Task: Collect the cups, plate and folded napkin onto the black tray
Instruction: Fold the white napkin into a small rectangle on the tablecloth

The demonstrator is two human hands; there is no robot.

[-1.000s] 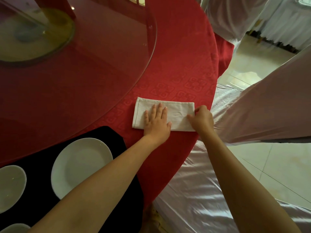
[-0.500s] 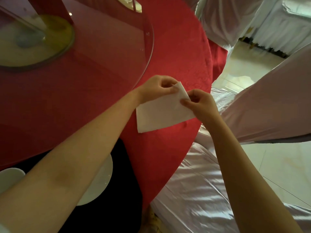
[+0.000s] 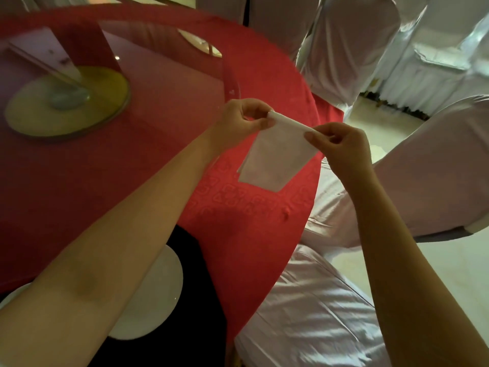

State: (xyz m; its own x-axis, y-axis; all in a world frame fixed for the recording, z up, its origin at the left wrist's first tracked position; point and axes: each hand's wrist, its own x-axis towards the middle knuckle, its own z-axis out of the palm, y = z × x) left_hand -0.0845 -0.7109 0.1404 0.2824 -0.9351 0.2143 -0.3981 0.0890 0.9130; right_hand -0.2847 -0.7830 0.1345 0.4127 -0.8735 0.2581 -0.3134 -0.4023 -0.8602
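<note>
A white folded napkin (image 3: 272, 157) hangs in the air above the red tablecloth, held by its top edge. My left hand (image 3: 244, 119) pinches its left top corner and my right hand (image 3: 341, 147) pinches its right top corner. The black tray (image 3: 195, 300) lies at the near table edge, largely hidden under my left forearm. On it sits a white plate (image 3: 156, 295), partly covered by that arm. The rim of a second white dish (image 3: 16, 294) peeks out at the far left.
A round table in a red cloth (image 3: 251, 207) carries a glass turntable (image 3: 158, 83) on a yellow hub (image 3: 66, 102). Chairs in white satin covers (image 3: 312, 308) stand close at the right and behind the table.
The napkin lay flat under my left palm a second ago. Both hands have since lifted it by its upper edge, and it now hangs clear of the cloth.
</note>
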